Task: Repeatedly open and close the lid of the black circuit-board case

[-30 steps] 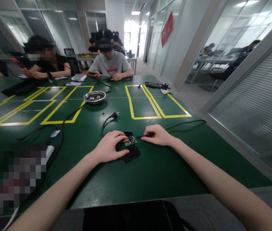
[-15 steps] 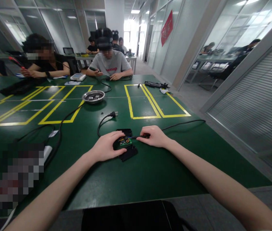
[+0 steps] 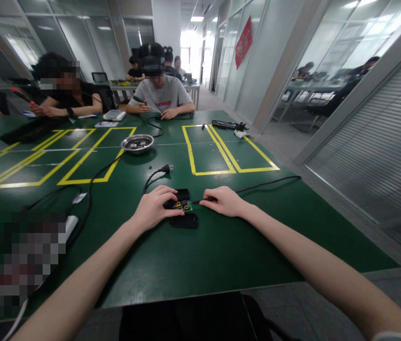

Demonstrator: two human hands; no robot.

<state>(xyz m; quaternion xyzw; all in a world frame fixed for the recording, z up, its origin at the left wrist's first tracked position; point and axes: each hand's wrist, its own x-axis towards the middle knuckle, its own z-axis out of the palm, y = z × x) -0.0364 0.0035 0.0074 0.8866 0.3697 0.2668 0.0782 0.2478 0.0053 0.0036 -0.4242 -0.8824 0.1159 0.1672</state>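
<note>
A small green circuit board (image 3: 187, 207) with copper-coloured coils lies between my hands. My left hand (image 3: 154, 206) curls round its left end, thumb on the near side and fingers on the far side. Part of the board is hidden under that hand. One black casing half (image 3: 183, 194) lies just beyond the board, and another black casing half (image 3: 188, 221) sits on the near side, by my left thumb. My right hand (image 3: 224, 201) pinches the black cable (image 3: 253, 188) close to where it meets the board's right end.
A cord with a plug (image 3: 166, 169) lies beyond my left hand. Farther off stands a metal bowl (image 3: 137, 144) with small metal parts. A power strip (image 3: 69, 227) is at the left, partly blurred out. Two people work across the green table (image 3: 221, 255); a black tripod-like object (image 3: 229, 125) lies far right.
The near casing half has shifted left and away from me and now lies straighter. My left hand has moved slightly left with the board; my right hand keeps its pinch on the cable.
</note>
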